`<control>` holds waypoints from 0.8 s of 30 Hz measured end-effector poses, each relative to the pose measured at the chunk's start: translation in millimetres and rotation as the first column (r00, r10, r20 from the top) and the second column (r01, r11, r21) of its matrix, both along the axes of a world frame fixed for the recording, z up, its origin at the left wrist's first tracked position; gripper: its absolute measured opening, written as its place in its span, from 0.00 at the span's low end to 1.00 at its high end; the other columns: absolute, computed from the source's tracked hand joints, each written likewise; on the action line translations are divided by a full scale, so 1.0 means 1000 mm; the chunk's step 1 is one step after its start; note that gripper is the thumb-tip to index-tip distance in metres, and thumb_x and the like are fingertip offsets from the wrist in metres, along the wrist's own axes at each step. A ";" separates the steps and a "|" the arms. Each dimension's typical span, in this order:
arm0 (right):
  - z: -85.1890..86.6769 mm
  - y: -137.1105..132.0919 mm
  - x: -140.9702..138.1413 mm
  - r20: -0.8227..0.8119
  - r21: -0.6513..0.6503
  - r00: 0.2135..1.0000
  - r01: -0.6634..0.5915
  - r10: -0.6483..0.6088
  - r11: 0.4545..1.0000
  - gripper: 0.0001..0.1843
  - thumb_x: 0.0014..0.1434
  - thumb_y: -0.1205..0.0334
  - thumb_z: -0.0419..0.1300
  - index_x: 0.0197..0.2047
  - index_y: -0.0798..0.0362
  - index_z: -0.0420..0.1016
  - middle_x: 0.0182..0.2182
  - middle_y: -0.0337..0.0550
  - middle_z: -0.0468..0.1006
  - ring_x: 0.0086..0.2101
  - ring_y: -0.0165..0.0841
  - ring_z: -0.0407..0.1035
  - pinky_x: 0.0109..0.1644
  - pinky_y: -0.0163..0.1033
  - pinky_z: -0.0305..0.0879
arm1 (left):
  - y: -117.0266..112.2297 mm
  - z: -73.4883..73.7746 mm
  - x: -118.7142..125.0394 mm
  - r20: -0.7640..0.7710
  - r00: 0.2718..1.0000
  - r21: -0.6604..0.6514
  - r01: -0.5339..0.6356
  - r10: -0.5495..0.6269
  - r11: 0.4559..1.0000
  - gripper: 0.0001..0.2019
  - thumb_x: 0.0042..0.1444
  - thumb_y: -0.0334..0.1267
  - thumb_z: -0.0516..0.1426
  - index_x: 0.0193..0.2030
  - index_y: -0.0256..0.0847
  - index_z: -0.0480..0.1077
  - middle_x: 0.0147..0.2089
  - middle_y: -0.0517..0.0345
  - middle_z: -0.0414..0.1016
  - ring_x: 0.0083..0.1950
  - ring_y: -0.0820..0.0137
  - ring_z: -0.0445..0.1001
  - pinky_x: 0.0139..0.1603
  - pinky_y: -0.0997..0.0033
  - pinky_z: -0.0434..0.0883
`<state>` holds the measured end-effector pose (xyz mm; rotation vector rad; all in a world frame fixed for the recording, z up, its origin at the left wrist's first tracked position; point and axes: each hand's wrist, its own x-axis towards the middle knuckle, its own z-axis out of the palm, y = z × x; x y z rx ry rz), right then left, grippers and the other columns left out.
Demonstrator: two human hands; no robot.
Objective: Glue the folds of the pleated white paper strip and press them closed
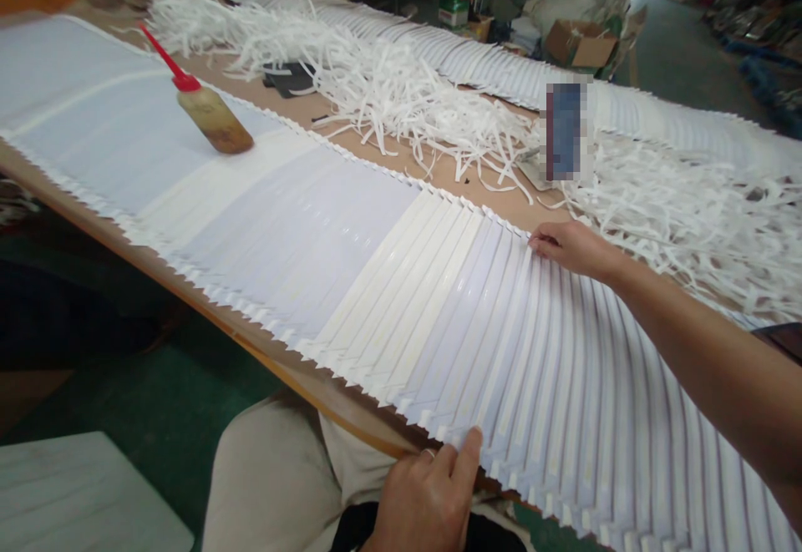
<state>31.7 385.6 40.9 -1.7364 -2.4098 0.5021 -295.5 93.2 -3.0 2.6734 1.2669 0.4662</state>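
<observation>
A long row of overlapping white sheets (276, 226) lies fanned along the table, their edges showing as narrow parallel bands. My right hand (573, 247) pinches the far end of one narrow white strip (517, 318) at the row's back edge. At the front edge, my left hand (429, 489) has its index finger on the near end of the bands, its other fingers curled; its thumb is hidden. Some bands in the middle look wet and shiny. A squeeze bottle (213, 118) with a red nozzle and brown liquid rests tilted on the row, left of both hands.
Tangled white paper strips (401, 93) are heaped behind the row, with a dark flat object (289, 80) among them. Another row of fanned sheets (501, 76) runs along the far side. A cardboard box (580, 43) stands beyond. The table's front edge (301, 389) borders my knees.
</observation>
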 end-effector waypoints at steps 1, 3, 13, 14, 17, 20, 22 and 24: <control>-0.001 0.000 -0.001 0.001 0.003 1.000 0.007 -0.007 1.000 0.10 0.66 0.57 0.57 0.38 0.51 0.79 0.32 0.44 0.82 0.34 0.36 0.74 0.39 0.38 0.62 | 0.000 0.000 0.000 0.002 1.000 0.006 -0.001 0.001 1.000 0.32 0.43 0.23 0.55 0.60 0.32 0.69 0.29 0.60 0.76 0.23 0.65 0.77 0.19 0.68 0.70; -0.002 0.000 -0.003 0.011 0.024 0.999 0.033 -0.034 0.999 0.09 0.65 0.57 0.59 0.38 0.51 0.78 0.32 0.44 0.82 0.34 0.36 0.74 0.39 0.38 0.62 | 0.001 -0.001 0.000 0.006 1.000 0.014 -0.004 0.004 1.000 0.32 0.43 0.23 0.54 0.59 0.33 0.69 0.28 0.61 0.76 0.21 0.64 0.76 0.18 0.67 0.70; -0.002 -0.002 -0.013 0.072 0.059 0.991 0.112 -0.116 0.992 0.06 0.63 0.61 0.61 0.37 0.52 0.79 0.33 0.44 0.82 0.33 0.34 0.73 0.39 0.37 0.61 | 0.003 -0.002 0.000 0.045 0.999 0.013 -0.005 0.004 1.000 0.30 0.46 0.21 0.51 0.59 0.32 0.69 0.28 0.60 0.76 0.21 0.64 0.76 0.18 0.66 0.71; -0.002 -0.002 -0.014 0.073 0.060 0.990 0.117 -0.121 0.991 0.06 0.63 0.61 0.62 0.37 0.53 0.79 0.33 0.43 0.82 0.33 0.34 0.73 0.38 0.37 0.61 | 0.003 -0.002 -0.001 0.048 0.999 0.016 -0.005 0.004 1.000 0.30 0.46 0.21 0.51 0.58 0.32 0.69 0.28 0.60 0.76 0.21 0.64 0.76 0.18 0.67 0.71; -0.002 -0.002 -0.014 0.079 0.056 0.989 0.118 -0.123 0.991 0.05 0.63 0.61 0.62 0.37 0.53 0.78 0.32 0.43 0.81 0.33 0.34 0.72 0.37 0.37 0.60 | 0.004 -0.001 -0.001 0.055 0.998 0.030 -0.013 0.011 0.999 0.29 0.46 0.21 0.52 0.58 0.33 0.69 0.28 0.61 0.76 0.21 0.65 0.76 0.19 0.68 0.70; -0.002 -0.001 -0.015 0.087 0.049 0.989 0.119 -0.122 0.992 0.05 0.63 0.62 0.62 0.36 0.52 0.78 0.32 0.43 0.81 0.33 0.34 0.72 0.37 0.37 0.60 | 0.004 -0.003 0.000 0.053 0.998 0.050 -0.023 0.020 0.998 0.29 0.45 0.22 0.52 0.57 0.34 0.70 0.28 0.62 0.76 0.21 0.67 0.75 0.18 0.69 0.68; -0.003 0.000 -0.015 0.089 0.049 0.989 0.116 -0.120 0.992 0.04 0.62 0.62 0.62 0.36 0.52 0.78 0.32 0.42 0.81 0.33 0.34 0.72 0.38 0.37 0.60 | 0.003 -0.005 0.000 0.050 0.998 0.064 -0.029 0.026 0.998 0.29 0.45 0.22 0.53 0.57 0.35 0.70 0.27 0.63 0.75 0.20 0.67 0.75 0.18 0.69 0.67; -0.006 0.001 -0.015 0.089 0.068 0.988 0.117 -0.123 0.991 0.04 0.61 0.62 0.62 0.36 0.51 0.78 0.32 0.43 0.81 0.32 0.34 0.72 0.37 0.37 0.59 | 0.004 -0.007 0.000 0.052 0.998 0.082 -0.037 0.032 0.996 0.28 0.45 0.23 0.53 0.56 0.35 0.70 0.27 0.64 0.75 0.20 0.68 0.74 0.18 0.69 0.66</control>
